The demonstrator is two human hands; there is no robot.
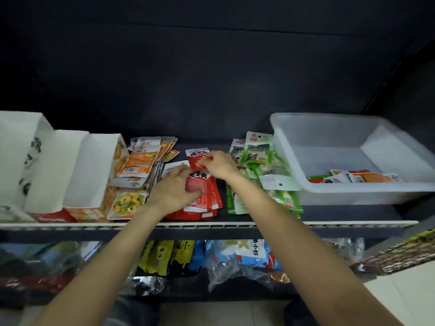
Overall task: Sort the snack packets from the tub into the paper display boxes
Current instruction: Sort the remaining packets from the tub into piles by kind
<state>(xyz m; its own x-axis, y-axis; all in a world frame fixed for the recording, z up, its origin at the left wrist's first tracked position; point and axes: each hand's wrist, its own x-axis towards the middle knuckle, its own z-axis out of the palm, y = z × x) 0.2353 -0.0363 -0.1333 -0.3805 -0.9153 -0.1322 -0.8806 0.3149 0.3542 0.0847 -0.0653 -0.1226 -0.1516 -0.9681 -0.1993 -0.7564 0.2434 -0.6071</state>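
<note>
A pile of red snack packets (207, 198) lies mid-shelf. My left hand (175, 188) rests flat on top of that pile, fingers spread. Just behind it, my right hand (220, 164) pinches one red packet (196, 157) by its edge. Orange packets (141, 158) are heaped to the left, green ones (266, 165) to the right. The clear plastic tub (353, 189) at the right holds a few packets (353, 177) in its near corner. White paper display boxes (70, 165) stand at the left end of the shelf.
The shelf's front lip (235, 224) runs across the view. Below it, a lower shelf holds yellow, blue and clear bagged goods (242, 255). A dark back wall closes the shelf behind. Pale floor tiles show at the bottom right.
</note>
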